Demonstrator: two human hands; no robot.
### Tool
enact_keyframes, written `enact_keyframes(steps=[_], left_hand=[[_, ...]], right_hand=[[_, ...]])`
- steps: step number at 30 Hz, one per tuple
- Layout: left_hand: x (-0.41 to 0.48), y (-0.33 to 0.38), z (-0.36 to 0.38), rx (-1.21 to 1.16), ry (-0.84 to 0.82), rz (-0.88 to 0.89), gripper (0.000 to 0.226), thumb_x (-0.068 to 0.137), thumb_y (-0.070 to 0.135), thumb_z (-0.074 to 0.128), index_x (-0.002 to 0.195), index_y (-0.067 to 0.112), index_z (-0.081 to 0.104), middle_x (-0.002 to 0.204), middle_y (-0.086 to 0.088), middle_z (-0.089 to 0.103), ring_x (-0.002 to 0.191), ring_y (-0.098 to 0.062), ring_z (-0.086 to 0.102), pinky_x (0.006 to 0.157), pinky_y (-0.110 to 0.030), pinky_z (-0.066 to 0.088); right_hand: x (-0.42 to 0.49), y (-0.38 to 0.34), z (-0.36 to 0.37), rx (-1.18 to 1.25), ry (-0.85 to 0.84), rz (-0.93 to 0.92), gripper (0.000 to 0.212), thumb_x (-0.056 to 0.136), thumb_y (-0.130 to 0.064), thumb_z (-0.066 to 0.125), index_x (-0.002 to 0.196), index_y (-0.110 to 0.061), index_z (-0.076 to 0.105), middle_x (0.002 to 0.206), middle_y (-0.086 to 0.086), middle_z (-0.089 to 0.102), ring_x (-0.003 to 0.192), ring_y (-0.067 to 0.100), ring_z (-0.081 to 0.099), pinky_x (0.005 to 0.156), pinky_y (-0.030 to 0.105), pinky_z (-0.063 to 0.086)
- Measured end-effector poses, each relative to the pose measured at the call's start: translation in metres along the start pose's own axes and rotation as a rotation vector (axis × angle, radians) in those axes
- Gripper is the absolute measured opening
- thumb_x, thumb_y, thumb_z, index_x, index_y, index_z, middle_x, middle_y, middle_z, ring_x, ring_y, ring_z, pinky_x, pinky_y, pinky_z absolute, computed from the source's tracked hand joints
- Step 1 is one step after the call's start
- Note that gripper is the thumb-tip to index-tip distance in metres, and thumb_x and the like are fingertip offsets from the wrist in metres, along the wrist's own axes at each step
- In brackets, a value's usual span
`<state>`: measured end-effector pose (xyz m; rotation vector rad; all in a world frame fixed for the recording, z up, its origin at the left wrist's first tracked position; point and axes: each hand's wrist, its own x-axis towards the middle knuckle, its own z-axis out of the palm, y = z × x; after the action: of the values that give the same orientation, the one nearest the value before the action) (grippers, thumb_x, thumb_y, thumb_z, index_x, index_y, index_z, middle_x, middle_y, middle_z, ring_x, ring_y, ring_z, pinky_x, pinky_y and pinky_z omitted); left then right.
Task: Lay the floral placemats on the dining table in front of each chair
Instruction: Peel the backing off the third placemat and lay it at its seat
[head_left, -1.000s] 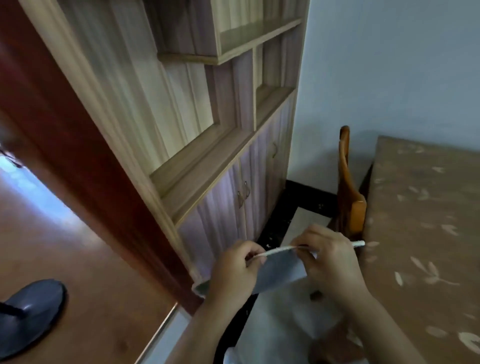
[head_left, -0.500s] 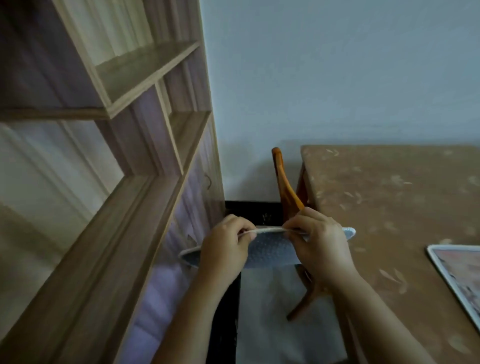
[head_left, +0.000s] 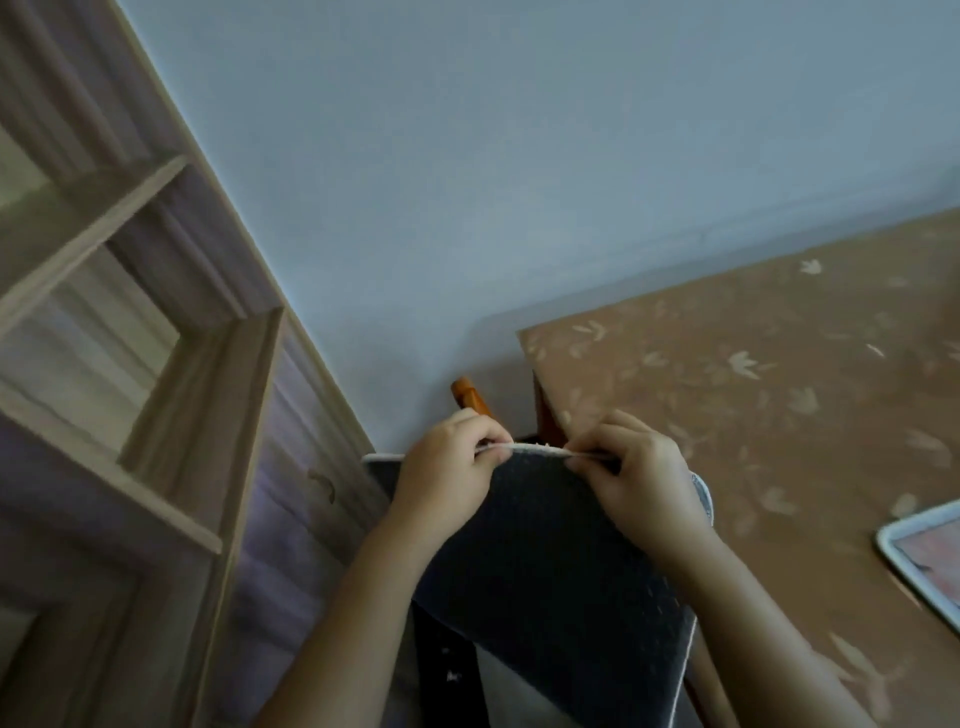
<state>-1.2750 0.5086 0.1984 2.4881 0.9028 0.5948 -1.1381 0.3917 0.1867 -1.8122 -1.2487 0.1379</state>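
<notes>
A placemat (head_left: 550, 566) hangs in front of me with its dark grey dotted underside facing the camera and a white rim along its edges. My left hand (head_left: 447, 483) and my right hand (head_left: 639, 478) pinch its top edge side by side, just off the near left corner of the dining table (head_left: 753, 415), which has a brown cover with a pale leaf pattern. Another placemat (head_left: 919, 556), white-rimmed with a pinkish print, lies flat on the table at the right edge of view. An orange wooden chair (head_left: 470, 397) top shows behind my left hand.
A tall wooden shelf unit (head_left: 156, 395) with cabinet doors fills the left side. A pale blue wall (head_left: 519, 182) stands behind the table and chair. Dark floor and a pale tile show below the hanging mat.
The view swung right and up towards the table. The mat, held nearly level before, now hangs down from my hands with its dark underside showing. Both hands kept their pinch on its edge.
</notes>
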Motion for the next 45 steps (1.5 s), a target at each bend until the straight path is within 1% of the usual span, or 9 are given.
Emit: enact_keyframes(steps=[3, 7, 12, 16, 27, 35, 39, 42, 45], left_hand=[[0.055, 0.007, 0.01, 0.002, -0.009, 0.082, 0.007, 0.079, 0.013, 0.065, 0.076, 0.019, 0.065, 0.073, 0.014, 0.053, 0.075, -0.01, 0.052, 0.063, -0.018, 0.033], [0.105, 0.021, 0.026, -0.022, -0.05, 0.183, 0.009, 0.078, 0.011, 0.066, 0.074, 0.019, 0.065, 0.068, 0.017, 0.051, 0.072, -0.006, 0.049, 0.062, -0.01, 0.032], [0.151, 0.04, 0.047, -0.083, -0.146, 0.298, 0.01, 0.078, 0.013, 0.067, 0.075, 0.022, 0.065, 0.079, 0.008, 0.061, 0.081, -0.013, 0.056, 0.074, -0.027, 0.041], [0.184, 0.054, 0.067, -0.142, -0.225, 0.377, 0.011, 0.078, 0.013, 0.067, 0.075, 0.024, 0.065, 0.078, 0.012, 0.058, 0.082, -0.013, 0.056, 0.076, -0.029, 0.042], [0.283, 0.107, 0.13, -0.39, -0.396, 0.653, 0.013, 0.078, 0.008, 0.067, 0.074, 0.02, 0.064, 0.072, 0.016, 0.054, 0.074, -0.002, 0.051, 0.069, -0.004, 0.036], [0.316, 0.127, 0.183, -0.629, -0.347, 0.849, 0.007, 0.075, 0.009, 0.064, 0.081, 0.011, 0.065, 0.082, -0.003, 0.061, 0.082, -0.023, 0.058, 0.075, -0.04, 0.05], [0.294, 0.078, 0.235, -0.498, -0.546, 0.879, 0.007, 0.074, 0.002, 0.068, 0.081, 0.004, 0.067, 0.088, -0.013, 0.065, 0.092, -0.031, 0.058, 0.087, -0.038, 0.044], [0.271, 0.031, 0.267, -0.382, -0.707, 0.88, 0.005, 0.077, 0.003, 0.066, 0.082, 0.004, 0.067, 0.085, -0.011, 0.065, 0.086, -0.027, 0.058, 0.08, -0.034, 0.045], [0.252, -0.007, 0.286, -0.317, -0.818, 0.825, 0.004, 0.079, 0.004, 0.065, 0.083, 0.004, 0.067, 0.085, -0.01, 0.064, 0.084, -0.026, 0.057, 0.076, -0.027, 0.041]], right_hand=[[0.033, 0.019, -0.012, -0.011, 0.068, 0.065, 0.011, 0.072, -0.004, 0.072, 0.07, -0.013, 0.068, 0.067, -0.012, 0.051, 0.062, 0.004, 0.051, 0.059, 0.017, 0.04], [0.057, 0.04, -0.029, -0.062, 0.144, 0.131, 0.011, 0.072, -0.005, 0.072, 0.07, -0.015, 0.068, 0.069, -0.011, 0.052, 0.066, 0.011, 0.053, 0.062, 0.03, 0.046], [0.071, 0.06, -0.051, -0.102, 0.232, 0.215, 0.012, 0.072, -0.005, 0.072, 0.07, -0.016, 0.067, 0.067, -0.02, 0.051, 0.068, -0.003, 0.053, 0.063, 0.008, 0.038], [0.079, 0.072, -0.064, -0.184, 0.318, 0.305, 0.012, 0.072, -0.005, 0.072, 0.07, -0.016, 0.067, 0.067, -0.014, 0.051, 0.066, 0.006, 0.051, 0.062, 0.018, 0.038], [0.118, 0.103, -0.111, -0.31, 0.573, 0.579, 0.008, 0.072, -0.007, 0.074, 0.074, -0.015, 0.072, 0.069, -0.014, 0.055, 0.067, -0.001, 0.052, 0.063, -0.001, 0.036], [0.13, 0.137, -0.11, -0.504, 0.876, 0.63, 0.009, 0.07, -0.004, 0.074, 0.075, -0.012, 0.072, 0.068, -0.012, 0.05, 0.061, 0.005, 0.05, 0.06, 0.002, 0.035], [0.098, 0.176, -0.048, -0.403, 0.816, 0.854, 0.009, 0.071, -0.002, 0.073, 0.079, -0.007, 0.072, 0.078, 0.001, 0.058, 0.075, 0.02, 0.057, 0.066, 0.017, 0.038], [0.071, 0.199, 0.005, -0.253, 0.744, 1.054, 0.009, 0.072, -0.004, 0.073, 0.081, -0.005, 0.071, 0.08, 0.004, 0.06, 0.078, 0.024, 0.059, 0.073, 0.027, 0.045], [0.053, 0.213, 0.043, -0.164, 0.658, 1.17, 0.008, 0.072, -0.006, 0.074, 0.08, -0.006, 0.071, 0.079, 0.002, 0.06, 0.076, 0.02, 0.058, 0.071, 0.023, 0.041]])
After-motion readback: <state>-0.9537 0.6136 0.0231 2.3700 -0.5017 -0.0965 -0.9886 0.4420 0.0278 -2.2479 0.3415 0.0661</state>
